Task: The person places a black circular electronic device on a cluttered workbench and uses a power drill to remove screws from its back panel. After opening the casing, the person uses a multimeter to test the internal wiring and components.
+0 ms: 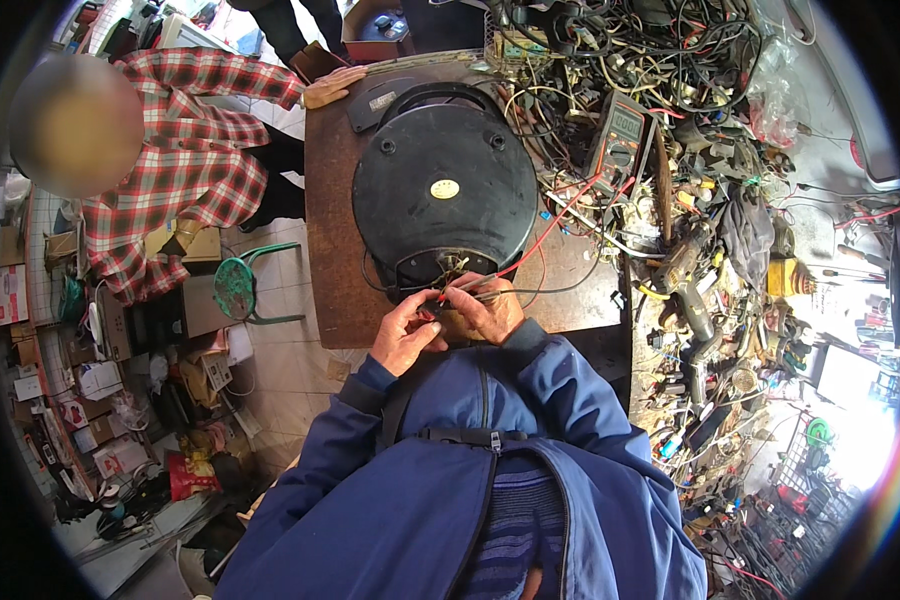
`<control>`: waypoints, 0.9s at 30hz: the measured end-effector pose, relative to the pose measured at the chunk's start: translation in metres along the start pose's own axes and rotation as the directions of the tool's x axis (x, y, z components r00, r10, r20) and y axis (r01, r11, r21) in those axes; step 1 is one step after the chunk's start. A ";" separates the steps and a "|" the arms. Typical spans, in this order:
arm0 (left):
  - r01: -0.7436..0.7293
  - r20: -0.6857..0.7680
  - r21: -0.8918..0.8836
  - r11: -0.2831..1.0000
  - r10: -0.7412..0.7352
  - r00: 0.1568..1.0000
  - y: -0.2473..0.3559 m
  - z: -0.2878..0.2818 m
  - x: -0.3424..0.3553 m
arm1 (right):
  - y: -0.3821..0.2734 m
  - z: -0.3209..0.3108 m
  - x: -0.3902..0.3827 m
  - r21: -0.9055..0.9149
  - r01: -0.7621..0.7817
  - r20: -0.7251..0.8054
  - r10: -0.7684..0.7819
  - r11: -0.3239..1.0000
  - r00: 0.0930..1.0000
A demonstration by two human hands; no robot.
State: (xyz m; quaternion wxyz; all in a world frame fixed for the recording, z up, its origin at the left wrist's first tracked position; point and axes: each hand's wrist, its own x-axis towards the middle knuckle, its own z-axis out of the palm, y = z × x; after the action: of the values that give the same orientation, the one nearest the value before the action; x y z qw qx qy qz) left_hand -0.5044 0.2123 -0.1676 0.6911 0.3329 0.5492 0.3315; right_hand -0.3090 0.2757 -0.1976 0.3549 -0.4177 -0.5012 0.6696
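Head view, right grip [485,305] pinching red lead [508,270]

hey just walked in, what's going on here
Someone's two bare hands are at the near end of a round black appliance on a brown table. The right hand pinches a red lead; the left hand is closed beside it, its grip partly hidden. A multimeter sits to the right. At left, another person in a checked shirt has a hand at the table's edge.

Round appliance [440,228] black; oval sticker [445,189] cream; worktop [332,235] brown; test lead [556,226] red; jacket [390,520] blue; shirt [202,175] red-black-white plaid.
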 end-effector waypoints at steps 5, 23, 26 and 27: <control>0.024 0.037 -0.197 0.980 -0.017 0.999 -0.016 -0.010 0.001 | -0.003 0.000 -0.001 0.013 -0.035 0.028 0.035 0.999 0.999; -0.035 0.083 -0.122 0.992 0.046 0.995 -0.024 -0.014 0.007 | 0.003 -0.002 -0.001 0.023 -0.110 0.048 0.109 0.994 0.993; -0.004 0.084 -0.270 0.963 0.027 0.996 -0.026 -0.015 0.006 | 0.005 -0.002 -0.001 0.038 -0.105 0.044 0.103 0.994 0.994; 0.009 0.079 -0.283 0.959 0.014 0.997 -0.025 -0.015 0.006 | 0.005 -0.002 -0.001 0.047 -0.107 0.041 0.105 0.993 0.994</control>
State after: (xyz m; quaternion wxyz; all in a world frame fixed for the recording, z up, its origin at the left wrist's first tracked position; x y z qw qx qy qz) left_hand -0.5155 0.2046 -0.1942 0.7527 0.2441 0.4675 0.3939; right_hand -0.3070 0.2746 -0.2029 0.3190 -0.4219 -0.4685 0.7076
